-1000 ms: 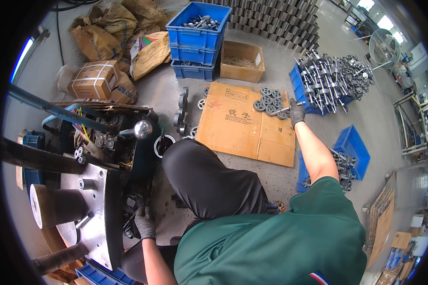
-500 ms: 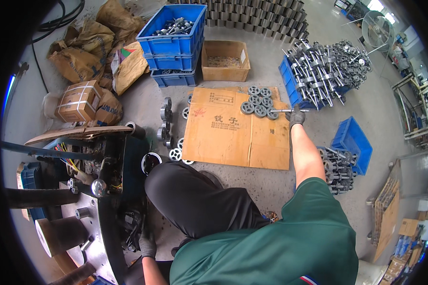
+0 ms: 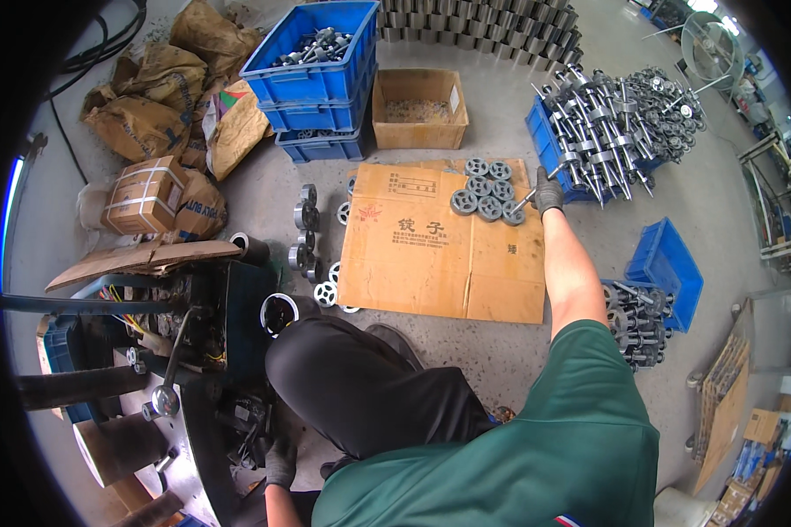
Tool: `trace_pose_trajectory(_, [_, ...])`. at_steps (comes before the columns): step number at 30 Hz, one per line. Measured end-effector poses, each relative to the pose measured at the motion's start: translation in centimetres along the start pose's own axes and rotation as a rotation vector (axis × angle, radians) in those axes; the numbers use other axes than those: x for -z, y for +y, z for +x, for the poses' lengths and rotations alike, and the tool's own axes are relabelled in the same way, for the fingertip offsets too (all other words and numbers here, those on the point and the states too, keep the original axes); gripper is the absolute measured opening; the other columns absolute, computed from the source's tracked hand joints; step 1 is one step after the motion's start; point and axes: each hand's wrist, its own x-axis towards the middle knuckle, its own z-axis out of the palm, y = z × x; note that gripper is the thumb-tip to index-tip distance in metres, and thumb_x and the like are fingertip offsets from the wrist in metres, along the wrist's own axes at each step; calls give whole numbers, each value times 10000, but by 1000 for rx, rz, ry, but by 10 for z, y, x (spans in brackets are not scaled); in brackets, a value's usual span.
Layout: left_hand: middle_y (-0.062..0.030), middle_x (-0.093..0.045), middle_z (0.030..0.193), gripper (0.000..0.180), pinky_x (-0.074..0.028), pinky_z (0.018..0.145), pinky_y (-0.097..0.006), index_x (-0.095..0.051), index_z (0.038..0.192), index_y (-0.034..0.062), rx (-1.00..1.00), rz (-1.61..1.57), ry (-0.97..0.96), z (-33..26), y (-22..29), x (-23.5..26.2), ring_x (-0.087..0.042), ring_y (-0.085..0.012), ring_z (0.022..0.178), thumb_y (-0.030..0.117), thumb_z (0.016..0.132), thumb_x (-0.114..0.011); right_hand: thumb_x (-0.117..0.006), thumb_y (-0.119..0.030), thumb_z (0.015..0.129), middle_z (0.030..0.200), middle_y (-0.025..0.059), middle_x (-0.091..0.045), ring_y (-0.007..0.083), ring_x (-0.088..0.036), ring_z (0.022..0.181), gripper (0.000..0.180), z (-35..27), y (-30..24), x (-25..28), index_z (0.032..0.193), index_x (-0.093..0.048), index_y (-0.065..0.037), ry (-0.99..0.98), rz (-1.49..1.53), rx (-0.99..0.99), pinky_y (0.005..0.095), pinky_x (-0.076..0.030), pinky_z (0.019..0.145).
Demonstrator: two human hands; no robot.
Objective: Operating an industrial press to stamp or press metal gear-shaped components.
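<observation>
my right hand (image 3: 549,195), in a grey glove, is at the far right edge of the flattened cardboard sheet (image 3: 431,272), its fingers wrapped round a slim steel shaft (image 3: 524,204). the shaft slants down and left, its lower end at the nearest of the spoked metal wheels (image 3: 502,190) that lie clustered on the sheet's far right corner; whether it sits in that wheel's hub, i can't tell. my left hand (image 3: 280,463), gloved too, hangs well to the near left of the sheet, close to a black cabled object (image 3: 246,423) beside the machine with a ball-ended lever (image 3: 165,400); i can't tell whether its fingers pinch anything. just left of the sheet stands a row of metal rings (image 3: 306,216). beyond it are an open cardboard box (image 3: 417,132) and, further left, stacked blue crates (image 3: 312,86). past its far right corner a blue crate (image 3: 547,140) is heaped with wheeled shafts (image 3: 602,132), and well to its right another blue crate (image 3: 671,274) stands tilted.
</observation>
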Motion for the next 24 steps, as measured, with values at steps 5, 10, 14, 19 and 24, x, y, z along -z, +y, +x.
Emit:
trace_pose_trajectory(5, [-275, -736, 1229, 395, -539, 1022, -509, -695, 1314, 35, 20, 90, -17, -5, -12, 4, -683, -480, 1184, 216, 963, -684, -801, -490, 920, 1153, 195, -758, 335, -743, 1123, 656, -11, 32, -4, 1358, -633, -32, -38, -84, 320, 451, -555, 1013])
trace_pose_trajectory(10, [-264, -737, 1239, 398, -540, 1010, -519, -678, 1320, 40, -103, 90, -6, -1, -39, 0, -678, -474, 1200, 247, 980, -672, -914, -448, 838, 1182, 192, -779, 349, -747, 1118, 710, -5, 81, -11, 1324, -624, -18, -34, -366, 336, 438, -558, 995])
trace_pose_trajectory(14, [-257, -750, 1212, 394, -539, 1002, -532, -681, 1307, 46, -50, 213, -3, -13, -25, 7, -687, -478, 1181, 270, 984, -671, -874, -504, 826, 1439, 197, -702, 359, -659, 1353, 831, 14, 90, -38, 1504, -594, -114, -205, -462, 87, 428, -513, 1138])
trace_pose_trajectory(19, [-259, -758, 1194, 395, -551, 1003, -524, -701, 1290, 48, 83, 228, -85, -25, 3, 13, -704, -469, 1155, 291, 980, -666, -780, -377, 883, 1395, 186, -725, 334, -685, 1315, 646, 19, 95, -60, 1463, -643, -129, -66, -417, -42, 436, -515, 1138])
trace_pose_trajectory(24, [-262, -759, 1195, 399, -564, 1007, -505, -744, 1262, 46, 111, 153, -142, -22, 3, 0, -718, -451, 1143, 291, 953, -681, -678, -290, 953, 1342, 226, -731, 382, -698, 1267, 457, 10, 61, -67, 1374, -719, -116, -182, -558, 218, 471, -553, 1096])
